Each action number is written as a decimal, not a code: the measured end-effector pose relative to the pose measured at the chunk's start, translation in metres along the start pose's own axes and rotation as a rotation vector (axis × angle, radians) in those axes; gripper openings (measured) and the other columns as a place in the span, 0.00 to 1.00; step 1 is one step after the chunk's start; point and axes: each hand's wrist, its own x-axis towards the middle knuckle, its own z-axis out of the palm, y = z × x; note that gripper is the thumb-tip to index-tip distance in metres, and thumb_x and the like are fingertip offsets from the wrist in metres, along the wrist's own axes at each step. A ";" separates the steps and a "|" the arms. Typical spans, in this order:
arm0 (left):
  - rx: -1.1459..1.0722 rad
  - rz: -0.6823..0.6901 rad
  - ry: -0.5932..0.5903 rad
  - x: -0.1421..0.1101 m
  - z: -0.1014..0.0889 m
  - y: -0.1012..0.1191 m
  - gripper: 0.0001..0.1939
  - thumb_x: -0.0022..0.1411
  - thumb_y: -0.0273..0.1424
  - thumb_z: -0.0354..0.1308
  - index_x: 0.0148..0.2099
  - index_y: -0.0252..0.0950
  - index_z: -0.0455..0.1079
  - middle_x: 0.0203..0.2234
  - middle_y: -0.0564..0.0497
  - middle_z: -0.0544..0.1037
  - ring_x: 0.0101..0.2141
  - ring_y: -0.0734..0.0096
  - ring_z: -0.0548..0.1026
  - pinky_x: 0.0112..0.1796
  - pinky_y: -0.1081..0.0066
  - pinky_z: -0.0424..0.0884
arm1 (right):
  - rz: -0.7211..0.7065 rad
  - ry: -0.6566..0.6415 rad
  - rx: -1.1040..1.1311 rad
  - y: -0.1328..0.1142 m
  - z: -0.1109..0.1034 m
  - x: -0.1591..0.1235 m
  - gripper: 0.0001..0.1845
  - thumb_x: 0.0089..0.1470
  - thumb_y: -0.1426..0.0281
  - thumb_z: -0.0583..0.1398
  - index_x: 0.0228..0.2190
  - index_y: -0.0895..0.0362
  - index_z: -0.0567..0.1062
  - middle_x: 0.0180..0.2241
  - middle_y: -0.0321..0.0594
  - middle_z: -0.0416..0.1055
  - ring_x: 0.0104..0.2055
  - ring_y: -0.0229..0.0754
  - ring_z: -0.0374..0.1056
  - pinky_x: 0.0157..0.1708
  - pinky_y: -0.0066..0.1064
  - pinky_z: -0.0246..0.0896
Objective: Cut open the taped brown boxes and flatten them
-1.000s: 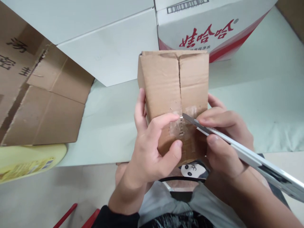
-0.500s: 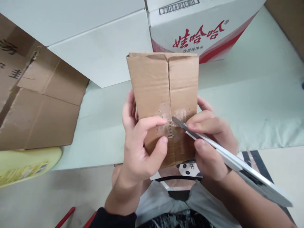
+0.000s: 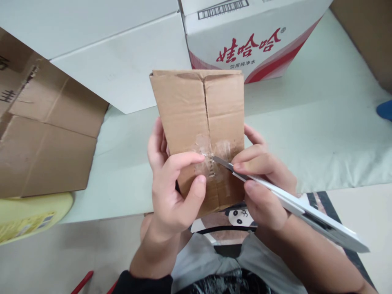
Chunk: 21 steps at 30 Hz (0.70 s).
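Note:
A small brown cardboard box [image 3: 183,110] is held up in front of me, its flaps meeting in a seam down the face. Clear tape [image 3: 202,143] crosses the lower seam, crumpled and torn. My left hand [image 3: 174,188] grips the box's left side, with the index fingertip on the tape near the seam and the thumb lying on the cardboard below. In my right hand [image 3: 266,179] a utility knife [image 3: 294,204] is pinched between thumb and index finger. Its blade tip lies at the taped seam, close to my left index finger. Other right fingers rest behind the box's right edge.
White cartons [image 3: 128,69] and a white-and-red printed carton [image 3: 245,45] stand at the back of the pale green table [image 3: 321,134]. On the left are a large brown carton [image 3: 58,143] and a yellow container [image 3: 36,212]. A blue object [image 3: 385,110] shows at right.
The box and both hands have shifted left in view along with the whole scene. The blade tip stays near the taped seam, slightly lower. A blue object has come into view at right.

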 end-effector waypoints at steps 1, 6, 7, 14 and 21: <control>-0.001 -0.001 0.002 0.000 0.000 0.000 0.13 0.66 0.30 0.58 0.52 0.47 0.74 0.77 0.58 0.56 0.77 0.49 0.53 0.73 0.38 0.62 | -0.007 0.000 0.005 0.000 0.000 0.000 0.06 0.60 0.62 0.56 0.32 0.47 0.70 0.24 0.31 0.70 0.30 0.48 0.75 0.67 0.70 0.60; -0.007 0.011 0.033 0.001 0.002 -0.001 0.12 0.64 0.28 0.59 0.49 0.45 0.73 0.75 0.55 0.60 0.73 0.51 0.61 0.71 0.41 0.65 | -0.031 0.014 0.055 0.001 0.001 0.000 0.04 0.59 0.64 0.57 0.32 0.47 0.71 0.25 0.30 0.72 0.26 0.45 0.72 0.67 0.69 0.62; 0.000 0.014 0.037 0.001 0.003 -0.001 0.12 0.64 0.29 0.59 0.49 0.45 0.73 0.74 0.53 0.61 0.73 0.51 0.62 0.70 0.41 0.66 | -0.032 0.022 0.052 0.002 0.002 0.000 0.05 0.60 0.63 0.56 0.32 0.47 0.71 0.24 0.30 0.71 0.27 0.45 0.73 0.66 0.69 0.63; 0.007 -0.010 0.043 0.002 0.004 0.001 0.10 0.67 0.31 0.57 0.49 0.45 0.73 0.69 0.49 0.66 0.72 0.48 0.61 0.69 0.39 0.66 | -0.043 0.002 0.106 0.010 -0.002 -0.006 0.06 0.62 0.61 0.58 0.34 0.47 0.74 0.24 0.31 0.70 0.34 0.49 0.78 0.69 0.68 0.60; -0.044 -0.021 0.068 0.001 0.002 -0.002 0.12 0.64 0.30 0.60 0.49 0.47 0.75 0.66 0.50 0.69 0.73 0.45 0.59 0.69 0.39 0.65 | 0.007 -0.044 0.209 -0.003 -0.004 -0.001 0.04 0.58 0.70 0.59 0.31 0.50 0.73 0.27 0.29 0.74 0.25 0.39 0.70 0.70 0.64 0.60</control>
